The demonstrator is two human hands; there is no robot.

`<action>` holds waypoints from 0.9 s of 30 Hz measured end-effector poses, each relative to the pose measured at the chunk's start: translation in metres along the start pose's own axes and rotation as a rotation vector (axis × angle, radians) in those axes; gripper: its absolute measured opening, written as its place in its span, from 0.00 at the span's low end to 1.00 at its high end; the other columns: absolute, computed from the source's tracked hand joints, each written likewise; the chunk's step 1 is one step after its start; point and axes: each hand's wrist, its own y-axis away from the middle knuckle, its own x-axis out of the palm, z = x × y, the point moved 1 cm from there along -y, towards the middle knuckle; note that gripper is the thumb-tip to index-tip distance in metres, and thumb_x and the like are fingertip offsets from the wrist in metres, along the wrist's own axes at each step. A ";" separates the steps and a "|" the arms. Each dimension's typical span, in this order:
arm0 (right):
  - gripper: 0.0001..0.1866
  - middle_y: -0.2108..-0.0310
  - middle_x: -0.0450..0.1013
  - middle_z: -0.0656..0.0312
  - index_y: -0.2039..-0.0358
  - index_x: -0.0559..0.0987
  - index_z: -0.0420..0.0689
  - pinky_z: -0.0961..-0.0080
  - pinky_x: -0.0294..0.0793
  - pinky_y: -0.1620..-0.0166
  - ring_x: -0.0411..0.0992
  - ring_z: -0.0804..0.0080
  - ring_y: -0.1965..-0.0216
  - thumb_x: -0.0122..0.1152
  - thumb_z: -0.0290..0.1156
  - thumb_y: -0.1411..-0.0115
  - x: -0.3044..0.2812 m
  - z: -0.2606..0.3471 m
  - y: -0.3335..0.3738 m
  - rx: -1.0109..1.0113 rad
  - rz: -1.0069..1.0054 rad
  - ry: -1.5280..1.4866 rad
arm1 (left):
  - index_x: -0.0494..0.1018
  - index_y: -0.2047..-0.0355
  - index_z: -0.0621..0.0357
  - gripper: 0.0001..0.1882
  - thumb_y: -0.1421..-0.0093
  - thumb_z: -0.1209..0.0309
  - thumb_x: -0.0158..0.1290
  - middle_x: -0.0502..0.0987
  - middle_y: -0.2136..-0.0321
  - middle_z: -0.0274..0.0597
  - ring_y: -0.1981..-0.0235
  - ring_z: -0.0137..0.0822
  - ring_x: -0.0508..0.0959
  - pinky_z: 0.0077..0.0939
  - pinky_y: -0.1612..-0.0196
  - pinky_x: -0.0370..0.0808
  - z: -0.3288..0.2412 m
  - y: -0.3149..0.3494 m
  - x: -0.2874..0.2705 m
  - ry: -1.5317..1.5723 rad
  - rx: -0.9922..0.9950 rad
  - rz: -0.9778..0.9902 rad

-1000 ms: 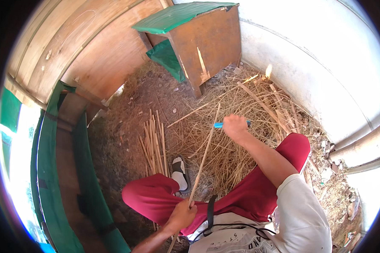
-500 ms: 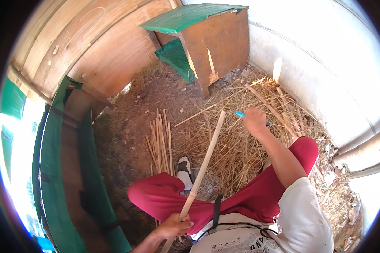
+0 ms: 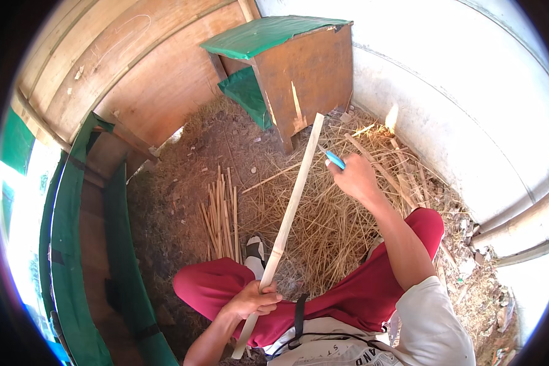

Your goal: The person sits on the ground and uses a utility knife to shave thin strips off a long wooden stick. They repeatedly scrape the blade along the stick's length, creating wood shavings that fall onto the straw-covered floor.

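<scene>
My left hand [image 3: 254,299] is wrapped round the lower part of a long, pale bamboo strip [image 3: 291,221], above my crossed legs. The strip slants up and away to the right, and its lower end sticks out below my fist. In my closed right hand [image 3: 357,177] is a knife with a blue handle [image 3: 335,160]. Its thin blade points up and left, close to the strip's upper part. Whether blade and strip touch, I cannot tell.
Several split bamboo sticks [image 3: 224,213] lie bundled beyond my left knee. Straw-like shavings [image 3: 317,238] cover the ground before me. A wooden cabinet with a green top [image 3: 314,73] stands at the back. Green-covered shelving [image 3: 73,256] runs along the left, a pale wall [image 3: 421,91] along the right.
My left hand has raised the bamboo strip, so its far end reaches higher. My right hand has moved left toward the strip, and the knife now points up and left.
</scene>
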 end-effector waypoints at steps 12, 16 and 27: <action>0.13 0.80 0.74 0.46 0.71 0.80 0.36 0.56 0.77 0.70 0.75 0.48 0.78 0.58 0.34 0.37 0.053 -0.006 0.039 -0.322 0.200 0.148 | 0.52 0.77 0.44 0.22 0.37 0.77 0.54 0.56 0.85 0.22 0.88 0.15 0.53 0.16 0.88 0.46 -0.014 -0.026 0.001 -0.042 0.039 -0.035; 0.08 0.79 0.76 0.49 0.69 0.80 0.38 0.55 0.78 0.68 0.77 0.49 0.74 0.58 0.30 0.42 0.052 0.007 0.045 -0.380 0.166 0.204 | 0.52 0.77 0.45 0.21 0.36 0.77 0.53 0.56 0.86 0.22 0.88 0.15 0.54 0.17 0.89 0.46 -0.019 -0.031 0.006 -0.107 0.084 -0.101; 0.15 0.82 0.76 0.55 0.79 0.83 0.42 0.61 0.78 0.75 0.76 0.58 0.82 0.64 0.42 0.46 0.063 0.024 0.061 -0.363 0.347 0.288 | 0.64 0.73 0.63 0.10 0.40 0.71 0.52 0.68 0.86 0.49 0.85 0.48 0.71 0.44 0.78 0.67 0.000 -0.059 -0.005 -0.964 0.514 -0.690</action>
